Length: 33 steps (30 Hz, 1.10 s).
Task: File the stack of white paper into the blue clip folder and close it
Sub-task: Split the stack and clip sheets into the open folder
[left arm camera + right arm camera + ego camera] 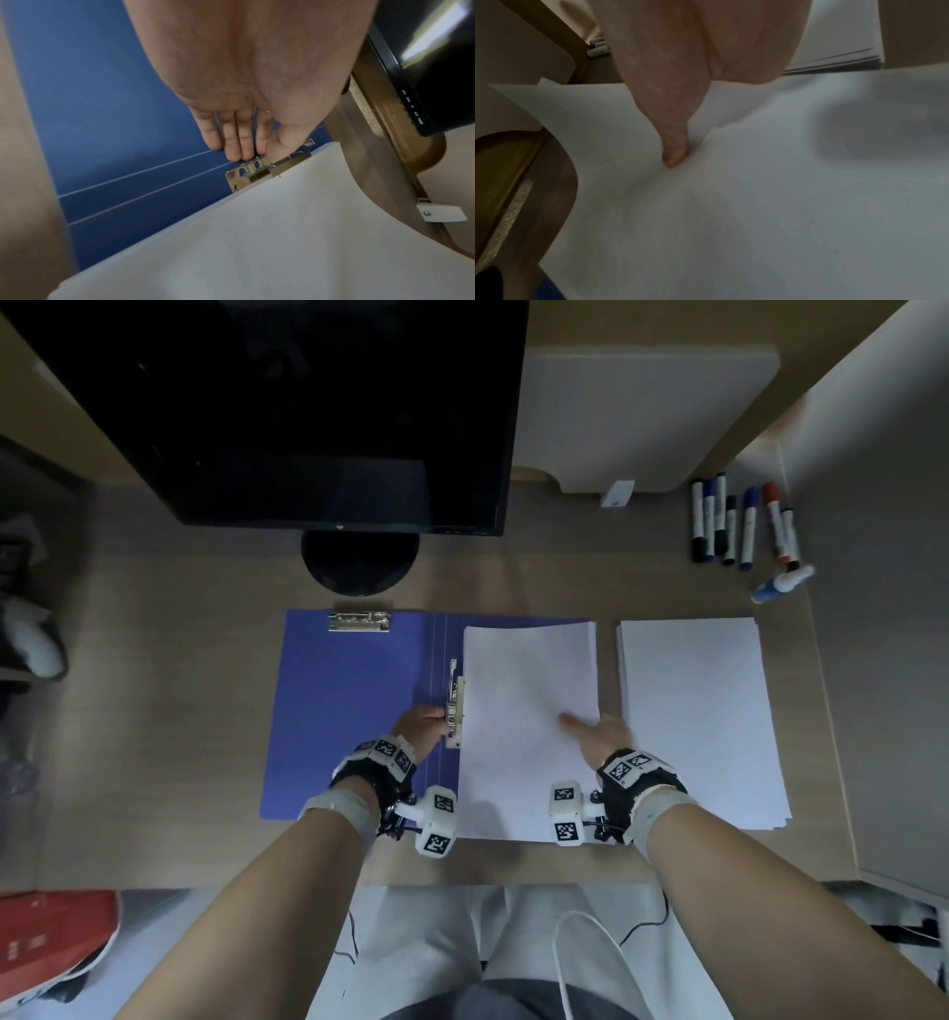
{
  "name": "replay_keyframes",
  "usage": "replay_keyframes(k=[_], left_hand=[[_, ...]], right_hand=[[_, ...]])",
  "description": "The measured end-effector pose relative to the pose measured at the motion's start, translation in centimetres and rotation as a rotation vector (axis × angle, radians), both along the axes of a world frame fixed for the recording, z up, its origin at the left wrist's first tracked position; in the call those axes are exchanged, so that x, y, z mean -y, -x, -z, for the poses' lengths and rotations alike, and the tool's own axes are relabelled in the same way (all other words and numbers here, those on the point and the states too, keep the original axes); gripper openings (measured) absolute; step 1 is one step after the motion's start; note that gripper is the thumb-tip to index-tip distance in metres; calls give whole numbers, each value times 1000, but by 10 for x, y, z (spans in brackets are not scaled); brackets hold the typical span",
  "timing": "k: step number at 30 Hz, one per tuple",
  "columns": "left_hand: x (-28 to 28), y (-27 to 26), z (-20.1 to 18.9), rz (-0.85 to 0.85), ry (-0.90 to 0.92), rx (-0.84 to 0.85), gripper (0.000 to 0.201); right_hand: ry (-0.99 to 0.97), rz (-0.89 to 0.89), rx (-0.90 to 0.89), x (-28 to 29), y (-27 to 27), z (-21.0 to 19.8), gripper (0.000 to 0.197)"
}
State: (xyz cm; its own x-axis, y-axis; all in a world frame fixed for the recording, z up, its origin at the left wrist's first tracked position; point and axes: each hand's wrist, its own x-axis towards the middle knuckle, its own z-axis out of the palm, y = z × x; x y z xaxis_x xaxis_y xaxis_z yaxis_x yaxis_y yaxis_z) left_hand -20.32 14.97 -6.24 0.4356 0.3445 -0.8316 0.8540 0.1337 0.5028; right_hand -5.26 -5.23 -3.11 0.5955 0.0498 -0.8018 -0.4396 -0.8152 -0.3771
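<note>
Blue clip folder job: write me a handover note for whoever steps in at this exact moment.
Left hand: fingertips on the metal side clip by the spine; thumb and fingers seem to be pinching its lever.
Right hand: thumb on top of the paper in the folder, at its right edge, holding it down; the other fingers are hidden.
Blue clip folder: lies open on the desk, paper on its right half, left edge at the clip.
Second paper stack: on the desk to the right, untouched.
Done: paper placed in the folder.
Left: confirm the clip is clamped, then close the cover.
</note>
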Motion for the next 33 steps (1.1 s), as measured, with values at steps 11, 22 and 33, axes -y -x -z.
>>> replay_keyframes(k=[11, 22, 33], left_hand=[[2, -4, 7, 33, -55, 15, 41], [-1, -4, 29, 15, -20, -34, 53], [-6, -10, 18, -18, 21, -87, 59]], right_hand=[[24, -35, 9, 0, -2, 7, 73], [-22, 56, 3, -13, 3, 8, 75], [14, 41, -16, -19, -5, 13, 79]])
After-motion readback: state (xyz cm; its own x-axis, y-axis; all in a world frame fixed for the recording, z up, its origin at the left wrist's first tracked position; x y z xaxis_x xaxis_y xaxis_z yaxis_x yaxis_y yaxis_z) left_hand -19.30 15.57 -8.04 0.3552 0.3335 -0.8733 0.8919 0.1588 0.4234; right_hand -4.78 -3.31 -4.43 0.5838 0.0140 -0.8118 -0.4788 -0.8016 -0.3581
